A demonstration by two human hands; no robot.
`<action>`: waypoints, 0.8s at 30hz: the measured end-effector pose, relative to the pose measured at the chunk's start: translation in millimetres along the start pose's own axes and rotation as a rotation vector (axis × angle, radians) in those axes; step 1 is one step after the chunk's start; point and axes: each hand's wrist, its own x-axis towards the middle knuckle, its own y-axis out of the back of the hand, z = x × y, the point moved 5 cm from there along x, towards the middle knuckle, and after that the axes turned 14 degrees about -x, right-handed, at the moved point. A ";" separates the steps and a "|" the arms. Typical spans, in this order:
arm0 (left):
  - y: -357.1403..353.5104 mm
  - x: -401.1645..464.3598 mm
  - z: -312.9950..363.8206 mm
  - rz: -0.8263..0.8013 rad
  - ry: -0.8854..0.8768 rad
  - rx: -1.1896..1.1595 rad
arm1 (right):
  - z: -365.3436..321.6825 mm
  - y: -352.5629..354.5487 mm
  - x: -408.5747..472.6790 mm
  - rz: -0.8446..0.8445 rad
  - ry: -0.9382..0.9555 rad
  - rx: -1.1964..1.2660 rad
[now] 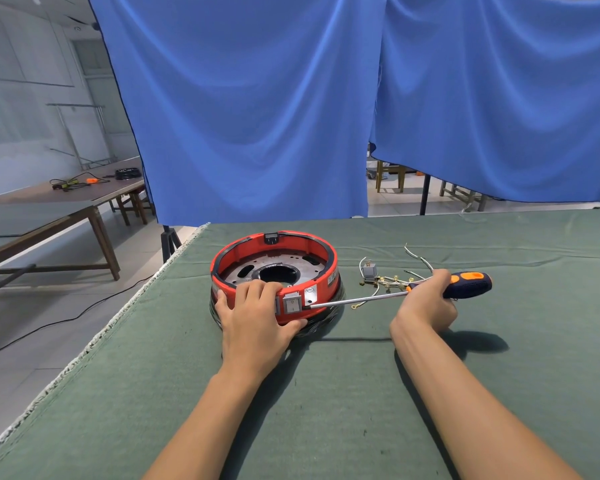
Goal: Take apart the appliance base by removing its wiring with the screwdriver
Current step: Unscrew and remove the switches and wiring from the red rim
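Red round appliance base sits on the green table cloth, a bit left of frame centre, open side up, black rim on top, metal plate with a big centre hole inside. Left hand grips the base at its 7 o'clock side, fingers curled over the top rim, thumb against the lower outer wall near the grey switch. Right hand is at 3 o'clock from the base, well apart from it, wrapped tight round the screwdriver where the handle meets the shaft; the orange and dark blue handle sticks out past the hand toward 2 o'clock. The shaft runs left and slightly down, tip touching the base's outer wall just right of the switch, at about 5 o'clock on the base; can't tell if it sits in a screw or a gap. Loose wiring lies on the cloth between base and right hand, at 2 to 3 o'clock from the base: white wires, small brass ring ends, one grey block part. Blue curtain hangs behind the table at 12 o'clock. Wooden tables stand at 9 to 10 o'clock in the background, with cables on the far one.
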 end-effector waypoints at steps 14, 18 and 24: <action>-4.8 1.4 -1.5 -0.002 -0.014 -0.023 | 3.2 -10.3 6.0 0.031 -0.024 -0.025; -5.0 1.9 -1.7 -0.009 -0.014 -0.030 | 3.0 -18.3 10.9 0.047 -0.016 -0.085; -2.6 1.9 -4.7 -0.005 -0.021 -0.063 | 6.0 -33.3 16.1 0.012 -0.011 -0.158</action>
